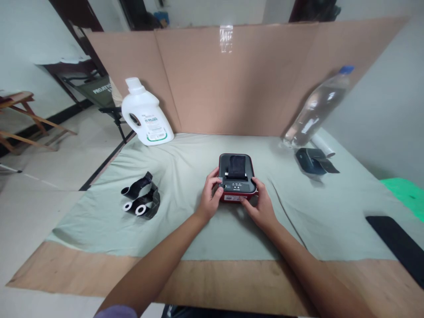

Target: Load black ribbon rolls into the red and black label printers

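Observation:
A small label printer (236, 177), black on top with red sides, lies between my hands on the green cloth (212, 234). A dark strip stands out of its slot, and a white sticker is on its front side. My left hand (211, 194) grips the left front corner, thumb on the near edge and fingers along the side. On the right front corner, my right hand (261, 202) has its fingers at the side and its thumb on the front face. To the left lie several rolls of black strip (142, 198) with white cores.
A white detergent bottle (147, 115) stands back left and a clear bottle with a blue cap (318, 108) leans back right, by a cardboard screen (228, 84). Near it lie a curled black strip (313, 161) and a white tube (323, 145). A black flat object (395, 245) is at the right edge.

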A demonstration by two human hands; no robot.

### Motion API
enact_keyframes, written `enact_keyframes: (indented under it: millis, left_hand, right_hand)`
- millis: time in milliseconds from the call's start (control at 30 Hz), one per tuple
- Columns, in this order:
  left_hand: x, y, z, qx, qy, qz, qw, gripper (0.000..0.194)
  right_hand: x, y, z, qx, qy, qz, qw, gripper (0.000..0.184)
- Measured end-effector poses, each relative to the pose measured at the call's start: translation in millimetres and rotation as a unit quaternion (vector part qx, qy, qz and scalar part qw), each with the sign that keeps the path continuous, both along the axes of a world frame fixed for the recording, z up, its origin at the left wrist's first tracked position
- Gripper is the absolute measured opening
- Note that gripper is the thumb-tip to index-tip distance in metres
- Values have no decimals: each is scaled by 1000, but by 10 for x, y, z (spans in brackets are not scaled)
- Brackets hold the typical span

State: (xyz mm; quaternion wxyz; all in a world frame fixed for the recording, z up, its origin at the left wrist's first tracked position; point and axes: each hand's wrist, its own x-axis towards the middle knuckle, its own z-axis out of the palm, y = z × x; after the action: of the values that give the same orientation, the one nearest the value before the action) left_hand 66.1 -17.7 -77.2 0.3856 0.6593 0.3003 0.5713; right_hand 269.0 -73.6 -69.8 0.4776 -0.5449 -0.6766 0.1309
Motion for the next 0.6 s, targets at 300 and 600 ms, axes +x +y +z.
enact_keyframes:
  millis: [300,600]
  left_hand:
    - [16,22,-6,9,-5,1,1000,21]
    - [23,25,47,38,17,36,998,15]
  right_hand:
    - [27,-1,13,-11,-6,0,1000,70]
    - [22,-4,10,-16,2,0,1000,69]
